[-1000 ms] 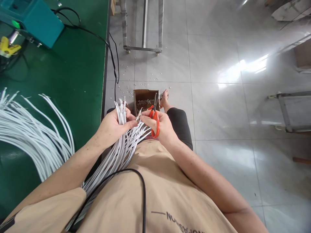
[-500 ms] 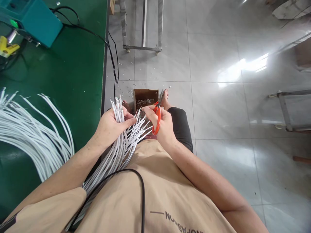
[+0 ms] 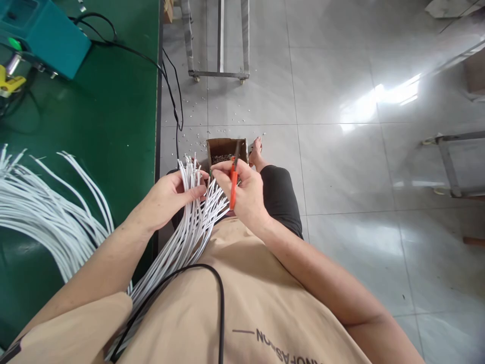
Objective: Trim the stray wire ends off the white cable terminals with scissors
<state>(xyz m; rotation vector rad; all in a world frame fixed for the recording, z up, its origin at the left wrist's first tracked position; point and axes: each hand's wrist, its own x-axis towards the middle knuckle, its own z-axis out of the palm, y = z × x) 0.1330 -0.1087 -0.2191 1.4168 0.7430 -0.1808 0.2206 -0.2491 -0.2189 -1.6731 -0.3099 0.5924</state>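
The orange scissors [image 3: 233,188] turn edge-on as the right grip [image 3: 248,191] moves in

Over the last half second I have watched the handle loops line up into one narrow bar, and the blades swing from the right edge of the cardboard box [image 3: 219,147] to point over it. The right grip keeps the scissors against its palm, thumb and forefinger narrowed toward a pinch and now nearer the left grip [image 3: 166,196]; whether they hold a strand I cannot tell. I read this as fingertip work on the strand ends, with no cutting at this instant.

The left grip is closed around part of the white wires [image 3: 189,222], whose tips stand just left of the box. Further left of it, the green counter [image 3: 102,106] carries a second bundle [image 3: 49,222] and, farther forward, a teal device [image 3: 62,43] with no label I can read. The only writing I find is on the beige shirt [image 3: 242,288], nearer me than the box: upside down, apparently "FASHION", the middle lost in a fold.
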